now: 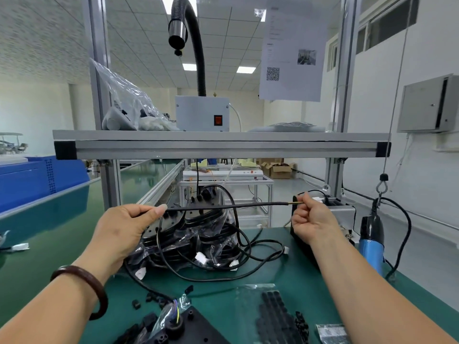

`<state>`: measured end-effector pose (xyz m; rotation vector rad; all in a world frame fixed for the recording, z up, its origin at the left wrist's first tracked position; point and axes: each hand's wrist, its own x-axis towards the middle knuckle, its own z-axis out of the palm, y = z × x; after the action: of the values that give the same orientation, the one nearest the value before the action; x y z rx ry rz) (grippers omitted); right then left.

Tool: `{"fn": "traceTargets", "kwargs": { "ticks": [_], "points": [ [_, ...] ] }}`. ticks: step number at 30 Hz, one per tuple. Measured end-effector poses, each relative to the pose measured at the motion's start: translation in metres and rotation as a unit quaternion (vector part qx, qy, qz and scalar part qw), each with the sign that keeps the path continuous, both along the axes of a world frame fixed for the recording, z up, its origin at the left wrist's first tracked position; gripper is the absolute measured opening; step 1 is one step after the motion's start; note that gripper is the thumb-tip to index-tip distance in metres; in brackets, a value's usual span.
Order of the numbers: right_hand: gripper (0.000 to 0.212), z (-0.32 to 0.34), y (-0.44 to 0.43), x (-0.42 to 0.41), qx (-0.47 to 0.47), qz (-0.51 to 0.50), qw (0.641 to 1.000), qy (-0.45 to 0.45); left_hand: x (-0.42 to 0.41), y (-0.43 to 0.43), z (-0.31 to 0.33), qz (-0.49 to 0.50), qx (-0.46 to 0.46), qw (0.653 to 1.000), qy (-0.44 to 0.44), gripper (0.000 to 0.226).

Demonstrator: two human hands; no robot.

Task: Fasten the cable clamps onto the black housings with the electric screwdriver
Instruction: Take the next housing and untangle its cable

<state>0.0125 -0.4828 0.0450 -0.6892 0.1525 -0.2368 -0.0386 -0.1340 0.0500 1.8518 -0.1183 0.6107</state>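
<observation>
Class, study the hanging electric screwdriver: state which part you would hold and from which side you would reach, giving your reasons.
Probably best to wrap the black upper body of the electric screwdriver, coming from the left. It hangs upright from a hook, and its cord loops out on the right.

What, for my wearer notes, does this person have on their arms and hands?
No sleeves or gloves: both arms are bare to the frame's edge. The left hand has a dark brown, glossy, round bangle at its wrist. The right hand and wrist wear nothing; no rings show.
</observation>
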Motion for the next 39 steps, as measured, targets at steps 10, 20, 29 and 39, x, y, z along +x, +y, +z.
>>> {"fn": "traceTargets", "kwargs": {
  "ticks": [10, 20, 29, 39],
  "points": [
    [0.029, 0.000, -0.019, -0.002, 0.058, -0.046, 0.997, 0.016, -0.001, -0.014, -0.002, -0.018, 0.017, 1.000, -0.005, 0.023],
    [0.033, -0.006, -0.030, -0.004, 0.099, -0.074, 0.991, 0.052, -0.003, -0.023, 0.000, -0.022, 0.087, 0.996, 0.005, 0.028],
    [0.031, -0.021, -0.033, -0.002, 0.126, -0.107, 0.983, 0.085, -0.006, -0.025, 0.002, -0.035, 0.144, 0.989, -0.002, 0.020],
    [0.052, -0.043, 0.058, -0.021, 0.107, 0.091, 0.990, -0.027, -0.010, -0.057, 0.024, -0.188, -0.062, 0.976, -0.095, 0.030]
  ]
}}
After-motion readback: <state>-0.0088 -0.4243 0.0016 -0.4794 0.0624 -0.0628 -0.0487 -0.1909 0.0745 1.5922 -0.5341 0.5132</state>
